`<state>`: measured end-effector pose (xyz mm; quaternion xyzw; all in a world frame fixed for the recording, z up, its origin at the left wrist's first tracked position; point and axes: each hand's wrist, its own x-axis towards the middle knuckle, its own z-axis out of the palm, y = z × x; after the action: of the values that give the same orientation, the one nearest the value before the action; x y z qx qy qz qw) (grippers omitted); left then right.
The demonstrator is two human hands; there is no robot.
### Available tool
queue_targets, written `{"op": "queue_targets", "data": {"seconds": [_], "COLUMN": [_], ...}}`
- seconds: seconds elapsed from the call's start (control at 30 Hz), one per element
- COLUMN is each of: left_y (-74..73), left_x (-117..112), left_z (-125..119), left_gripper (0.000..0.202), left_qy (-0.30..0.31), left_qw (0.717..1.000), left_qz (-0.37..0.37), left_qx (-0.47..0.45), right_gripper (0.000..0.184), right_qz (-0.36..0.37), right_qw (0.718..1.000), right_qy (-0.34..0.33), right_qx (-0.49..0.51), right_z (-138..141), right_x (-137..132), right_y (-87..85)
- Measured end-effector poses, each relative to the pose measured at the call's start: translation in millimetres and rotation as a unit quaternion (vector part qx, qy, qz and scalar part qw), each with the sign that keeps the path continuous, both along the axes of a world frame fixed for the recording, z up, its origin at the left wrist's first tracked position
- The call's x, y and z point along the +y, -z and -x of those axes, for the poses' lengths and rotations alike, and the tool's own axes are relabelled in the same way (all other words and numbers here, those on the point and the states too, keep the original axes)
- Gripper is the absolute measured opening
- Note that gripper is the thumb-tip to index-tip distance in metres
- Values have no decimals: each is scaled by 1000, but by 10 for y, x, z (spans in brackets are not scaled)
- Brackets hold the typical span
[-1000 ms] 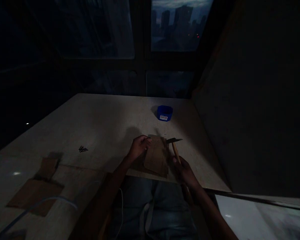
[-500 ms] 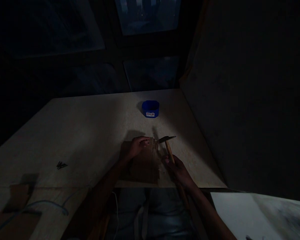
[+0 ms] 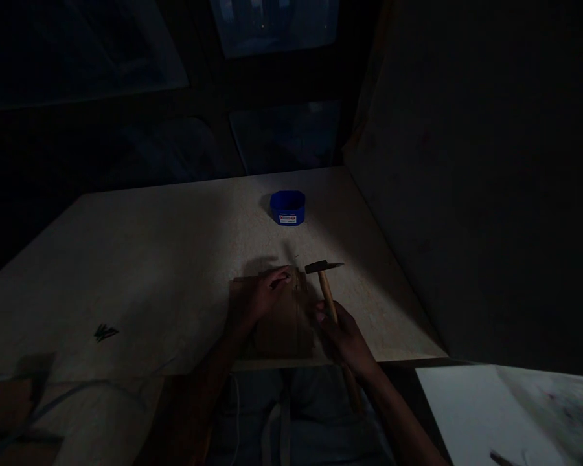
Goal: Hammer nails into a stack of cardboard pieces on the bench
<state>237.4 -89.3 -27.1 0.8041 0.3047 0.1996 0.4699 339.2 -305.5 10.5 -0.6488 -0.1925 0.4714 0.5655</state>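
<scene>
A pale tabletop (image 3: pixel 175 239) stretches across a dim room, bounded on the right by a tall dark panel (image 3: pixel 490 194) and at the far side by windows (image 3: pixel 276 26) showing a faint bluish light. Below the near edge are the seated person's legs (image 3: pixel 315 414), in dark trousers, and, at lower right, a white surface (image 3: pixel 457 408) catches some light. Flat pieces of brown cardboard (image 3: pixel 278 330) lie stacked at the table's near edge, in front of the person, while brown scraps (image 3: pixel 10 401) sit at lower left beneath a pale, curving cable (image 3: pixel 87 385). A wooden-handled hammer (image 3: pixel 328 298) is gripped in the person's right hand (image 3: pixel 347 340), fingers wrapped around the shaft, its dark head just beside the stack's upper right corner and the handle's lower end extending past the table edge. The left hand (image 3: pixel 267 292) rests on the upper part of the cardboard, fingertips drawn toward the thumb; in this low light, whether they pinch something small cannot be told. Beyond both hands stands a blue container (image 3: pixel 287 204), a white label (image 3: pixel 287 219) on its near side. Well to the left, thin dark pieces (image 3: pixel 105 332) lie in a small heap.
</scene>
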Motion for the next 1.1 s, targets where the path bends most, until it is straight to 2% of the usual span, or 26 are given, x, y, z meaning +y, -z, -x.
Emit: {"op": "queue_targets", "data": {"seconds": [0.17,0.3,0.43,0.6,0.73,0.93,1.1], "left_y": [-11,-14,53,78,34,52,49], "left_x": [32,52,77,90,90,74,24], "left_z": [-24,-62,-107,-122,-103,-129,-123], "left_gripper": [27,28,29,26,25,26,24], "left_qy": [61,103,125,113,105,73,19], "left_qw": [993,986,977,982,988,992,995], "left_qz": [-103,-126,-138,-116,-93,-62,21], "left_qx": [8,-38,-100,-93,-64,-80,-97], "right_gripper": [46,42,38,46,48,46,39], "right_qz": [-40,-34,-29,-24,-31,-39,-43], "right_qw": [996,994,993,998,997,997,995], "right_qy": [34,53,73,62,68,71,72], "right_qx": [-70,-88,-92,-20,-23,-15,-51], "right_z": [205,263,250,247,257,254,257], "right_x": [112,162,177,178,177,193,211], "right_y": [56,119,131,126,130,138,218]}}
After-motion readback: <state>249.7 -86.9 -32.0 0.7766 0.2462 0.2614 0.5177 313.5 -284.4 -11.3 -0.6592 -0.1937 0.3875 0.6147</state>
